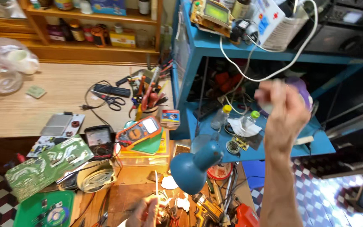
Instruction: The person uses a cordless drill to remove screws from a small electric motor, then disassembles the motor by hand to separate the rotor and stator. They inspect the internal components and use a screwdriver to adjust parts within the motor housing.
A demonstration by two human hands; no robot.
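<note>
My right hand (284, 107) is raised in front of the blue metal shelf (198, 44), blurred by motion. Its fingers are closed around a rounded purple and white object (302, 90), which is too blurred to name. My left hand (145, 212) is low at the bottom edge, over the cluttered wooden bench. Its fingers are curled beside a brightly lit tangle of wires (164, 201), and a thin white rod (156, 181) stands just above it. What the left hand holds, if anything, is lost in the glare.
A blue desk lamp (194, 164) leans over the bench between my hands. To the left lie an orange multimeter (139, 132), a black meter (98, 141), a green circuit board (47, 166), scissors (112, 101) and a cup of tools (148, 105). Two small bottles (221, 115) stand on the shelf's lower level.
</note>
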